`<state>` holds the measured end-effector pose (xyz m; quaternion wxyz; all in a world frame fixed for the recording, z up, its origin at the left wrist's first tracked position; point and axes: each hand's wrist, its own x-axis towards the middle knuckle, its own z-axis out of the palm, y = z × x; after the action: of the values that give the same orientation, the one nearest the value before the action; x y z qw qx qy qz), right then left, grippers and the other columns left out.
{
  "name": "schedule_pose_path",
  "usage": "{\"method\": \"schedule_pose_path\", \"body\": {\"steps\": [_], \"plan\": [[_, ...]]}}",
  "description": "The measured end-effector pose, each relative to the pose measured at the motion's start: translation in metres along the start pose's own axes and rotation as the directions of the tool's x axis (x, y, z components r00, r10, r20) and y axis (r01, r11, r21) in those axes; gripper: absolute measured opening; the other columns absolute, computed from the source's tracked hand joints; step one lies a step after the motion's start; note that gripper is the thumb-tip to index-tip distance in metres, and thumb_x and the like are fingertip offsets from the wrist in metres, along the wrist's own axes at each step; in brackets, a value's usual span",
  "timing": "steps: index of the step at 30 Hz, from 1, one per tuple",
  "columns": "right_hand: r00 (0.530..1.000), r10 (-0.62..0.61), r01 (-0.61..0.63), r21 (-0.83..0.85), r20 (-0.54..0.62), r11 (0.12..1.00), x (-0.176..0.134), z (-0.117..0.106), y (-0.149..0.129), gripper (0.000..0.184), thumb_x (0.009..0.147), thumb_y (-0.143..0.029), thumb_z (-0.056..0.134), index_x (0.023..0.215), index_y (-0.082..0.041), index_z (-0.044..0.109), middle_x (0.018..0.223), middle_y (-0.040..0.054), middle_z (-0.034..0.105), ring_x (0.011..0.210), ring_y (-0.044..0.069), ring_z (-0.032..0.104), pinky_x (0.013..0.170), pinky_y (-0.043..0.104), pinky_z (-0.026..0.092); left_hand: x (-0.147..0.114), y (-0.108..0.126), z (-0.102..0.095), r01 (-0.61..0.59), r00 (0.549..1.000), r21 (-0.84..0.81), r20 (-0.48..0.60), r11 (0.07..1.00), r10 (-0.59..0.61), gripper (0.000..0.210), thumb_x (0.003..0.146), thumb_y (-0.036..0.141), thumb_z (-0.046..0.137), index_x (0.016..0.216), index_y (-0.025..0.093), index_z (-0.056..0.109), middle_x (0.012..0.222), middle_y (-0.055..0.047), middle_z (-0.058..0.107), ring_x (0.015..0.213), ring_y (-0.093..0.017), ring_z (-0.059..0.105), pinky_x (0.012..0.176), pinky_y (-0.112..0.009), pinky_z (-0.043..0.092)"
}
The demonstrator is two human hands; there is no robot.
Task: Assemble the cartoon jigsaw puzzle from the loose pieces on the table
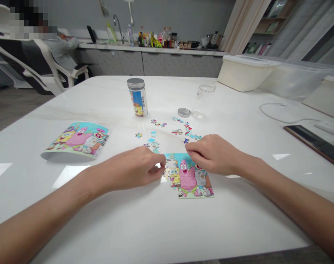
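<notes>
A partly joined jigsaw puzzle (187,178) lies on the white table, showing a pink starfish and a yellow sponge character. Its left side has a ragged edge. At that edge my left hand (143,165) is closed in a pinch, and whatever lies between its fingertips is hidden. My right hand (213,154) is closed over the puzzle's upper right part, covering some of the picture; its fingertips are partly out of sight. Beyond the hands are loose puzzle pieces (153,140), some of them joined in small clusters (177,132).
A curled picture sheet (79,139) lies at left. Farther back stand a lidded picture canister (137,98) and a clear jar (204,101) beside a metal lid (184,112). Right are a phone (315,145), a cable (277,116) and bins (244,73). A person (61,51) sits behind.
</notes>
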<state>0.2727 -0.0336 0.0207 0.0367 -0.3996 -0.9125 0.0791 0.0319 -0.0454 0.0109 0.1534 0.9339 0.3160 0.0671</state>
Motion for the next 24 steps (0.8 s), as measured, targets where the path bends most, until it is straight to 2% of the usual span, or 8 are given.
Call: {"method": "schedule_pose_path", "body": {"steps": [24], "plan": [[1.000, -0.003, 0.003, 0.000, 0.003, 1.000, -0.0004, -0.0002, -0.0019, 0.020, 0.079, -0.020, 0.038, 0.060, -0.018, 0.034, 0.047, -0.0051, 0.029, 0.045, 0.009, 0.018, 0.053, 0.030, 0.012, -0.0003, -0.0009, 0.0011, 0.000, 1.000, 0.001, 0.001, 1.000, 0.000, 0.018, 0.088, 0.020, 0.049, 0.089, 0.018, 0.066, 0.049, 0.007, 0.045, 0.041, -0.007, 0.040, 0.046, -0.023, 0.025]]}}
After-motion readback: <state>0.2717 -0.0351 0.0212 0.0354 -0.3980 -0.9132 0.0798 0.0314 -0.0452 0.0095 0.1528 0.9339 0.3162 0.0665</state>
